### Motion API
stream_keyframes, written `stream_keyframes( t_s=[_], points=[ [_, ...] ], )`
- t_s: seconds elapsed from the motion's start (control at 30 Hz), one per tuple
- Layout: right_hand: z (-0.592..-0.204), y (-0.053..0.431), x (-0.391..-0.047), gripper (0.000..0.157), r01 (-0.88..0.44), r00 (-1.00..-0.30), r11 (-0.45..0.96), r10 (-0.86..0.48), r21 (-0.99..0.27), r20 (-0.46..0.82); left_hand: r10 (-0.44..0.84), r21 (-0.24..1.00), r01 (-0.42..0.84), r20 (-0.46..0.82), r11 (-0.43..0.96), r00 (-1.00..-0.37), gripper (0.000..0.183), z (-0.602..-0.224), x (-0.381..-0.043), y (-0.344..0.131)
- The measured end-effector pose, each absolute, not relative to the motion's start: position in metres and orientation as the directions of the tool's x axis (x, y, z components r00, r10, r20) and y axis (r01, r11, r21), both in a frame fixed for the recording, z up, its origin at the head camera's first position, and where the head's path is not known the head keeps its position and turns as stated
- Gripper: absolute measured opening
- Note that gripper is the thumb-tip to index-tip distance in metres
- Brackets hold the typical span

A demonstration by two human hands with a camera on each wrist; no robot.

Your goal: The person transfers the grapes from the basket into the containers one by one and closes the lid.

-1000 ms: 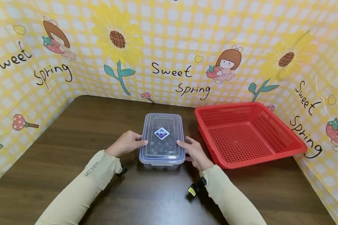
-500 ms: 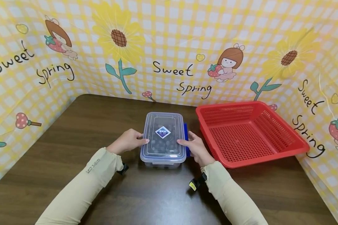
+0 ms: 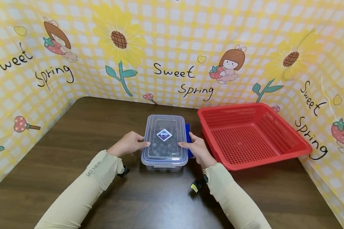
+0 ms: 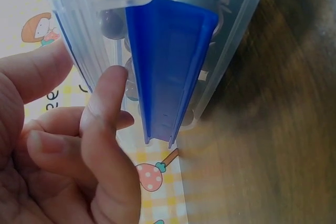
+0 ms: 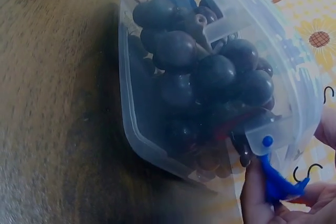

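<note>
A clear plastic food container (image 3: 156, 164) with a lid (image 3: 166, 121) and a diamond label stands mid-table. Through its wall, dark grapes (image 5: 212, 72) show in the right wrist view. My left hand (image 3: 129, 143) grips its left side, thumb on the lid's rim, fingertips beside a blue latch (image 4: 163, 72); whether they touch that latch I cannot tell. On the opposite side, my right hand (image 3: 198, 148) has its thumb on the lid and fingers at the other blue latch (image 3: 187, 130), which sticks outward. Some fingertips are hidden from the head view.
A red plastic basket (image 3: 261, 159) with perforated walls stands close to the right of the container, near my right hand. The dark wooden table (image 3: 60, 133) extends to the left and front. A yellow checked cloth (image 3: 172, 38) hangs behind and at both sides.
The right-hand blue latch, out of sight in the earliest head view, has swung outward from the container. My right fingers have shifted along with it; my left hand has hardly moved.
</note>
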State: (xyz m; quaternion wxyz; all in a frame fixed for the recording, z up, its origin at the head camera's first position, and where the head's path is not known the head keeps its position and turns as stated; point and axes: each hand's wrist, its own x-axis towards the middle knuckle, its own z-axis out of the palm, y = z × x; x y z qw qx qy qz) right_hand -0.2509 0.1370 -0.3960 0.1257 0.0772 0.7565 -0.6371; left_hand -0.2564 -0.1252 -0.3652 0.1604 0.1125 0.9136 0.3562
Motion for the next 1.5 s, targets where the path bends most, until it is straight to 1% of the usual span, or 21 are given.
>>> stream_keyframes(
  t_s=[0.43,0.57,0.77,0.93,1.2,1.37,1.5],
  points=[
    [-0.394,0.133,-0.252,0.077,0.241,-0.967,0.176,-0.036,-0.954,-0.251,0.309,0.693,0.072,-0.224,0.718,-0.924,0.026,-0.365,-0.257,-0.128],
    [-0.392,0.132,-0.251,0.076,0.254,-0.965,0.148,-0.032,-0.956,-0.262,0.313,0.690,0.078,-0.222,0.720,-0.923,0.026,-0.365,-0.257,-0.127],
    [-0.390,0.132,-0.250,0.073,0.252,-0.965,0.145,-0.040,-0.957,-0.260,0.305,0.697,0.059,-0.235,0.715,-0.923,0.025,-0.366,-0.257,-0.126],
    [-0.387,0.130,-0.249,0.071,0.256,-0.965,0.173,-0.020,-0.951,-0.263,0.304,0.703,0.055,-0.234,0.709,-0.924,0.025,-0.367,-0.257,-0.125],
    [-0.384,0.128,-0.253,0.070,0.264,-0.962,0.229,-0.006,-0.937,-0.272,0.314,0.704,0.082,-0.206,0.706,-0.927,0.028,-0.369,-0.257,-0.126],
    [-0.381,0.126,-0.252,0.070,0.261,-0.961,0.276,-0.012,-0.925,-0.275,0.306,0.718,0.067,-0.208,0.693,-0.929,0.025,-0.370,-0.256,-0.125],
    [-0.378,0.125,-0.251,0.070,0.251,-0.963,0.297,-0.022,-0.921,-0.270,0.285,0.707,0.051,-0.217,0.705,-0.934,0.026,-0.370,-0.257,-0.126]
  ],
)
